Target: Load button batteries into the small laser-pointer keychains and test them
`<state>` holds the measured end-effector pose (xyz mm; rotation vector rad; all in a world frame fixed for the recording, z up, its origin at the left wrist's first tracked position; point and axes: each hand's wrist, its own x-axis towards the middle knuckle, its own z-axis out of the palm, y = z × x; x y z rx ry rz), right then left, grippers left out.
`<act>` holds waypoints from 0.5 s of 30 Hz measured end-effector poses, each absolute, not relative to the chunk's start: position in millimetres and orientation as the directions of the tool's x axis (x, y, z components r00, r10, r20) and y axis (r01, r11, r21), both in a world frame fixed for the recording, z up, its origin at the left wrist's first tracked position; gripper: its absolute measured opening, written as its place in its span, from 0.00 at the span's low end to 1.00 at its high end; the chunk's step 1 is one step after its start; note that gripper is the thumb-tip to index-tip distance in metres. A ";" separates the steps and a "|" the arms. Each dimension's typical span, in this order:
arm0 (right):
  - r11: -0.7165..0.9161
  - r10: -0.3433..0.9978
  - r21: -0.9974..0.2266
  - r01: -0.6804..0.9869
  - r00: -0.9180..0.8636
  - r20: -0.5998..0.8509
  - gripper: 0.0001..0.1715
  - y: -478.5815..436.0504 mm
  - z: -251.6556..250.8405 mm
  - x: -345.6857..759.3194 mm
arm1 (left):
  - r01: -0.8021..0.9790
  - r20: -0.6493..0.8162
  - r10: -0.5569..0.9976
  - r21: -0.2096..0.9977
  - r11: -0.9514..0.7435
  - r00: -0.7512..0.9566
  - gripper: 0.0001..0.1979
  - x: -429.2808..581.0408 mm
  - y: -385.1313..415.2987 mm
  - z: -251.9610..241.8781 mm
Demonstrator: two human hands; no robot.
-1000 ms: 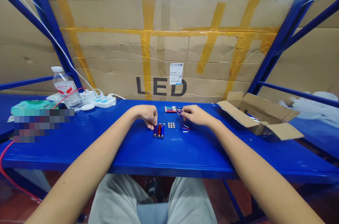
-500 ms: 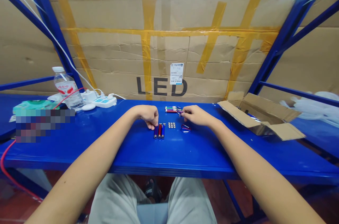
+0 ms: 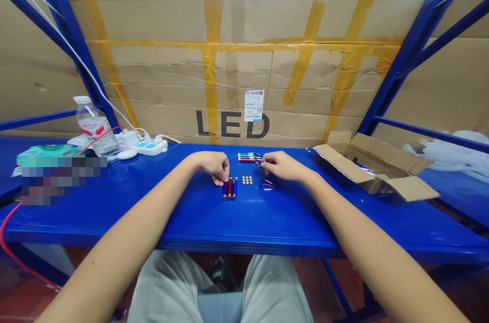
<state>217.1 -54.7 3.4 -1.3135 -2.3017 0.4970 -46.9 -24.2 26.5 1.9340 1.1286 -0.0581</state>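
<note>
My left hand [image 3: 215, 166] is closed, with its fingertips at the upper end of the leftmost of three small metal tubes, blue, red [image 3: 229, 189] and blue, which look like mini flashlight bodies. Whether it pinches anything is hidden. Just right of the tubes sit several silver button cells [image 3: 247, 180] in rows. My right hand [image 3: 280, 165] pinches near the right end of a stack of slim coloured flashlights [image 3: 245, 157] with metal clips. What lies between its fingertips is too small to make out. Below that hand lie red and blue carabiners [image 3: 267, 185].
An open cardboard box [image 3: 376, 165] stands on the right of the blue table [image 3: 252, 226]. At left are a water bottle [image 3: 95, 129], a white power strip [image 3: 151, 146], cables and a green packet [image 3: 49, 153]. Large cardboard [image 3: 160, 83] closes off the back.
The view has shifted very slightly. Both hands stay in the same places, and the tubes, cells and carabiners have not visibly moved.
</note>
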 end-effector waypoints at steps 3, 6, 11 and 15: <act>0.484 0.871 -0.514 0.709 -0.450 0.199 0.14 -54.6 3.7 217.5 | 0.720 -0.433 0.683 0.664 -0.201 0.589 0.09 -48.3 -23.1 26.5; 0.483 0.870 -0.523 0.702 -0.452 0.198 0.14 -54.4 3.7 217.5 | 0.726 -0.412 0.716 0.661 -0.191 0.564 0.09 -48.2 -21.5 27.6; 0.506 0.854 -0.598 0.621 -0.456 0.249 0.15 -53.8 1.4 213.0 | 0.636 0.013 0.842 0.650 -0.417 0.539 0.07 -34.7 -23.2 26.7; 0.504 0.843 -0.712 0.489 -0.460 0.280 0.17 -52.4 -1.8 208.6 | 0.406 0.282 0.702 0.653 -0.640 0.654 0.11 -14.7 -33.6 17.5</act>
